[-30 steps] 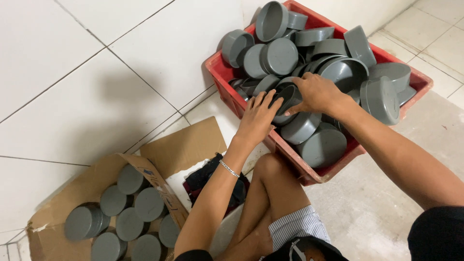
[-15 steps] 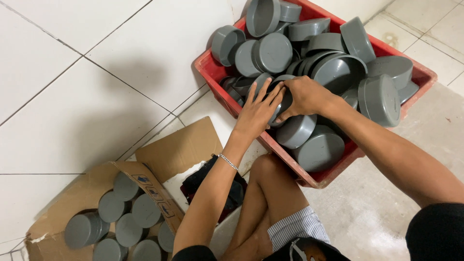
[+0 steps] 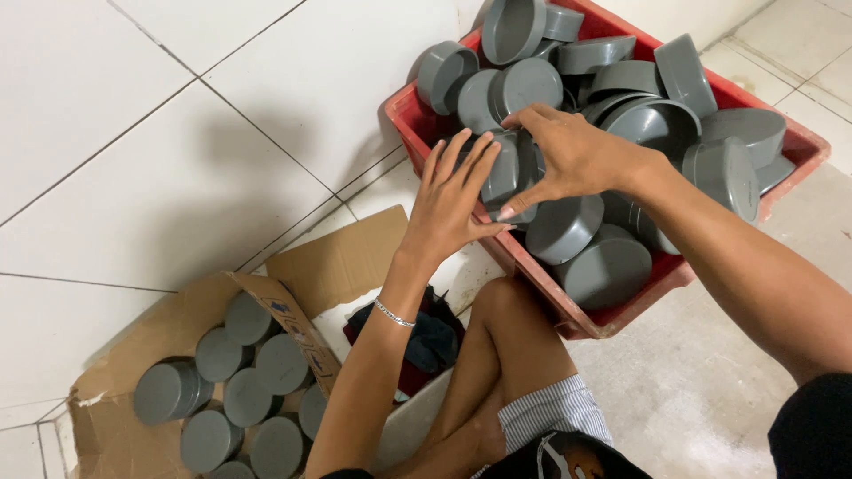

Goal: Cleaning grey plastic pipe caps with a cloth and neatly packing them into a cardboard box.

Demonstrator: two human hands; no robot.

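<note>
Here, two bare hands meet over a red plastic crate [image 3: 444,133] heaped with grey round caps [image 3: 612,266].

The left hand [image 3: 453,200] lies with fingers spread and straight against an upright stack of grey caps [image 3: 504,168] at the crate's near-left corner; the right hand [image 3: 572,155] arches over the same stack, fingers partly curled, thumb pointing down towards a cap lying below. Whether either hand actually grips the stack cannot be told. The crate's other caps lie jumbled, some open side up, some on edge. At lower left, an open cardboard box [image 3: 293,319] holds more grey caps [image 3: 253,395] standing in neat stacks, flat faces upward. A dark cloth [image 3: 426,341] lies between box and crate.
</note>
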